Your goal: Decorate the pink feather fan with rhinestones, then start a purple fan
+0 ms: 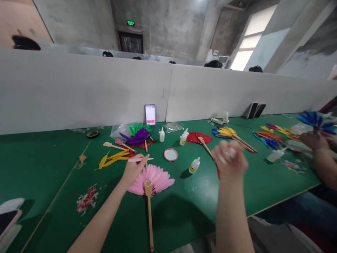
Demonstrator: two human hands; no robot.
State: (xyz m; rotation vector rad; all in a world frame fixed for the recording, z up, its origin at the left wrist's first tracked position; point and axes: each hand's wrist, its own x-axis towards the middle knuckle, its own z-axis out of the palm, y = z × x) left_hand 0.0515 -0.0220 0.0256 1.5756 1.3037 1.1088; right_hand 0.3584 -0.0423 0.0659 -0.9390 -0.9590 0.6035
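Observation:
My left hand (137,169) pinches a thin pink pointed stick (139,160), held level above the left edge of a pink feather fan (160,179). The fan lies on the table with its wooden handle (150,221) towards me and small pale beads on the handle's head. My right hand (229,158) is raised to the right, blurred, with its fingers curled closed. A whitish shine shows at its fingers, but what it is cannot be made out. Behind the fan lies a round shallow dish (171,154) with a pale inside. A glue bottle (194,165) stands between the dish and my right hand.
Two more glue bottles (183,137) (162,135) stand further back. Purple feathers (138,137), yellow feathers (110,161) and a red fan (196,137) lie around. Feather scraps (87,199) lie left. A phone (150,115) leans on the white partition (105,91). A co-worker's hands (316,142) hold blue feathers at right.

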